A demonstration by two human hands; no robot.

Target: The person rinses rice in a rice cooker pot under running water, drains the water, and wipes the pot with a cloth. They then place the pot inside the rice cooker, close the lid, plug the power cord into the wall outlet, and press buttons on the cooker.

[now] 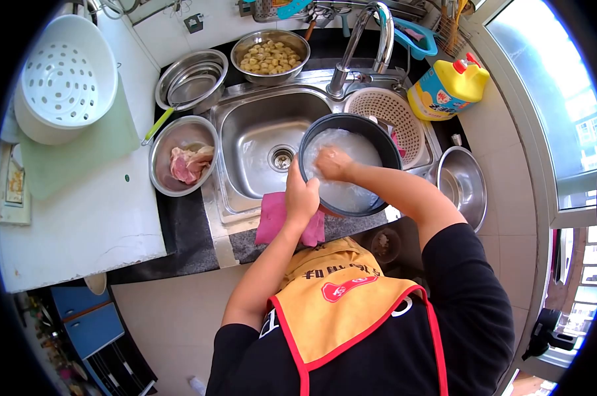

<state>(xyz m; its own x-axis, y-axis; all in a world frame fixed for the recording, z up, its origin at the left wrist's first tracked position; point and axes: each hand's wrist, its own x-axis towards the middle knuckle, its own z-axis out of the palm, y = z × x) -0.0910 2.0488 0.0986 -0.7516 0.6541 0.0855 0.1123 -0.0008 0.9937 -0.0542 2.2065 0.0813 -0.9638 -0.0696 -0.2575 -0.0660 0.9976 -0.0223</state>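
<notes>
A dark round pot [386, 138] stands over the right side of the sink, with cloudy whitish water [361, 148] inside. My left hand [302, 197] grips the pot's near-left rim, thumb up along the edge. Inside the pot, my right hand [335, 164] is lowered into the water with its fingers curled; whatever they close on is hidden. A pink cloth [272, 221] lies on the counter edge beneath my left hand. Left of the pot is the bare steel sink basin [249, 148] with its drain.
Left of the sink sits a bowl of raw meat [191, 164]. Behind are stacked steel bowls [193, 79], a bowl of pale chunks [270, 58] and the faucet [341, 76]. A colander [411, 125], a yellow jug [447, 89] and a steel basin [473, 188] stand right.
</notes>
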